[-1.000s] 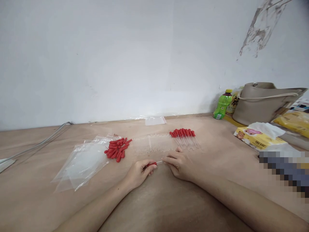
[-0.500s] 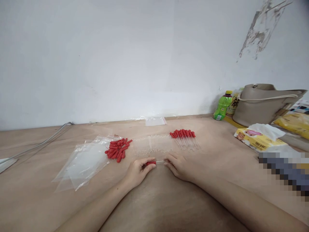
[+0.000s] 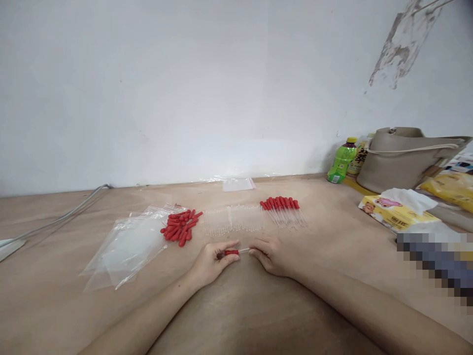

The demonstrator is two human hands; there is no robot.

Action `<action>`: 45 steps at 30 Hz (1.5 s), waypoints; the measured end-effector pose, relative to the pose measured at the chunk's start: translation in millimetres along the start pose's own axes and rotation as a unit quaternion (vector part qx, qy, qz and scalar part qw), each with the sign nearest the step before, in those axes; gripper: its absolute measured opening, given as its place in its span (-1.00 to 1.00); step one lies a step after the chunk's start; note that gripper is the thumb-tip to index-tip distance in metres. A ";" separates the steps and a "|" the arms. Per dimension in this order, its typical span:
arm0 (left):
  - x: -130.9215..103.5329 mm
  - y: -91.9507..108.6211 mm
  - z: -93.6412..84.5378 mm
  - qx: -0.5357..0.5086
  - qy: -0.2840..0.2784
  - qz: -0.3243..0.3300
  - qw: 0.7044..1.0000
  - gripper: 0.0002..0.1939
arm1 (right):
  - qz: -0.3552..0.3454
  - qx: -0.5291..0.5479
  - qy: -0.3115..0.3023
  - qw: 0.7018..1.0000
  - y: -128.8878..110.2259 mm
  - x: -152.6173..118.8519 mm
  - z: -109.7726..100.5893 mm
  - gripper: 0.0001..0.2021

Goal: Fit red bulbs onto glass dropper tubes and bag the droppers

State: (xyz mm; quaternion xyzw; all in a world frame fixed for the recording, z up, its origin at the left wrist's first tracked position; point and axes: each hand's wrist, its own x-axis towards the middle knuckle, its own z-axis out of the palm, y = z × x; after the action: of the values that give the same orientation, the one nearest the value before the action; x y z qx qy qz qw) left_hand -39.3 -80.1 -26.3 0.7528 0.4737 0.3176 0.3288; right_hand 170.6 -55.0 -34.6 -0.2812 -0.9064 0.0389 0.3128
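My left hand [image 3: 211, 262] is closed around a red rubber dropper bulb [image 3: 232, 252], its open end facing right. A thin clear glass dropper tube [image 3: 244, 250] meets that end, and the fingertips of my right hand [image 3: 271, 254] pinch its other end. How deep the tube sits in the bulb I cannot tell. Beyond my hands lies a row of clear dropper tubes [image 3: 232, 219]. To its left is a heap of loose red bulbs [image 3: 180, 228]; to its right, several droppers with red bulbs fitted [image 3: 284, 211] lie side by side.
Clear zip bags [image 3: 127, 246] overlap on the left of the brown table, with another small bag [image 3: 238, 184] by the wall. A grey cable [image 3: 74, 211] runs at far left. At right stand a green bottle [image 3: 342, 161], a beige bag [image 3: 395, 160] and a tissue pack [image 3: 397, 213].
My right hand has shifted slightly left, closer to my left hand. Less of the tube shows between them, and it now tilts a little. The other things lie as before.
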 end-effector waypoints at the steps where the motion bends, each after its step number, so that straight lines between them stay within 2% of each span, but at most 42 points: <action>1: -0.3 0.2 -0.2 0.003 0.000 0.000 1.000 -0.59 | 0.003 -0.002 -0.005 1.000 -1.2 0.7 -0.2 -0.80; 10: 0.6 0.0 -0.5 0.014 -0.001 0.008 1.000 -0.59 | 0.025 -0.014 -0.046 0.999 -4.9 7.9 -0.6 -0.77; 15: -0.1 0.3 -2.8 -0.004 0.006 0.011 1.000 -0.59 | 0.005 -0.057 -0.081 0.995 -10.5 9.5 -16.3 -0.79; 17: -1.7 -0.9 -5.8 0.000 0.022 0.020 1.000 -0.59 | 0.014 -0.073 -0.077 0.994 -9.1 7.9 -23.8 -0.79; 19: -3.3 -2.3 -9.7 0.025 0.047 0.032 0.998 -0.59 | 0.063 -0.059 -0.058 0.995 -2.2 6.6 -31.0 -0.78; 22: -4.7 -2.3 -14.5 0.093 0.069 0.064 0.991 -0.66 | 0.191 -0.030 -0.021 0.981 18.0 9.2 -40.7 -0.75; 24: -4.9 -0.3 -15.5 0.136 0.060 0.098 0.984 -0.73 | 0.272 -0.035 -0.002 0.962 33.4 14.9 -45.2 -0.73; 27: -4.7 3.1 -14.4 0.172 0.037 0.133 0.975 -0.76 | 0.347 -0.063 0.019 0.935 50.4 26.4 -46.3 -0.72; 30: -4.6 3.9 -12.9 0.182 0.032 0.135 0.973 -0.75 | 0.399 -0.123 -0.007 0.909 56.8 36.0 -41.0 -0.73; 34: -4.4 2.6 -12.9 0.187 0.030 0.135 0.972 -0.75 | 0.448 -0.172 -0.037 0.877 57.6 41.5 -32.2 -0.73; 41: -3.6 2.7 -14.2 0.184 0.024 0.137 0.973 -0.75 | 0.472 -0.146 -0.057 0.867 58.1 42.9 -27.2 -0.65; 45: -3.7 2.5 -14.3 0.180 0.020 0.136 0.974 -0.74 | 0.482 -0.148 -0.048 0.862 60.7 42.9 -26.4 -0.61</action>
State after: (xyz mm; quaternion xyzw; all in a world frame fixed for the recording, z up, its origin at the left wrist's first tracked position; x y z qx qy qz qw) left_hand -50.6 -81.6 -16.6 0.8505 0.4227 0.2837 0.1319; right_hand 187.9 16.0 -5.0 -0.7240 -0.6667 0.0633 0.1655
